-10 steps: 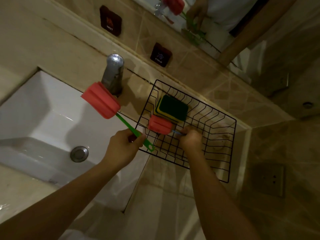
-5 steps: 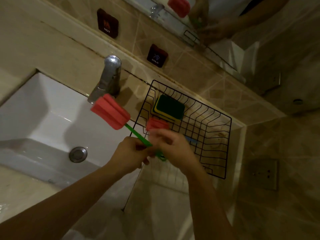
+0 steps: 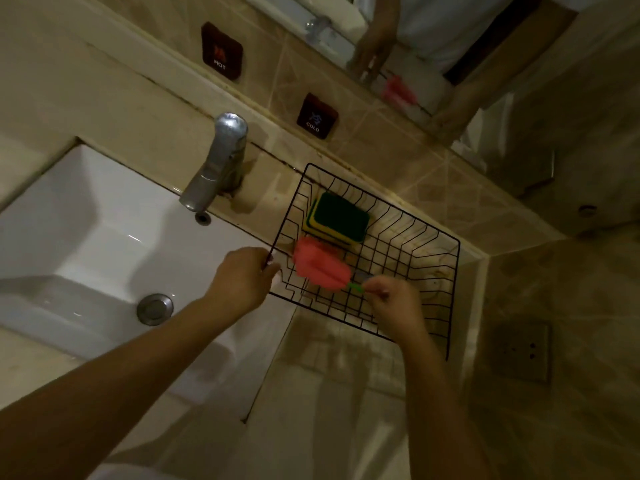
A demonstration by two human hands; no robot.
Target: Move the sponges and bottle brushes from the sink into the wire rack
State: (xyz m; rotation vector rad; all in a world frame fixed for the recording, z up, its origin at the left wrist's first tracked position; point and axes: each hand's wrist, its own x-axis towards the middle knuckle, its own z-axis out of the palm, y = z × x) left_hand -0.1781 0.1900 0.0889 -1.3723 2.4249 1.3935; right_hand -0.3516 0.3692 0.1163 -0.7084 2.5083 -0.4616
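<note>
Two bottle brushes now sit over the wire rack (image 3: 408, 244): a second ago the left hand (image 3: 242, 278) held the green-handled bottle brush (image 3: 320, 263) up over the sink (image 3: 86, 209); half a second ago both hands met on its handle; now the right hand (image 3: 394, 303) pinches the green handle alone and lowers the pink foam head into the rack's near left corner. The left hand, freed, has its fingers curled at the rack's left rim; whether it grips the wire I cannot tell. The other pink brush lies mostly hidden beneath the moving one, only a sliver showing. The stacked green-and-yellow sponges (image 3: 337, 220) rest in the rack's far left corner. The sink basin shows only its drain (image 3: 154, 309), so the transfer looks nearly finished; release is what remains, I judge. Around: the faucet (image 3: 218, 161) at the basin's far edge, the HOT (image 3: 221, 50) and COLD (image 3: 317, 116) tags on the tiled wall, a mirror (image 3: 433, 29) above. Nothing blocks the drop except the first brush and the sponges crowding that left side.
</note>
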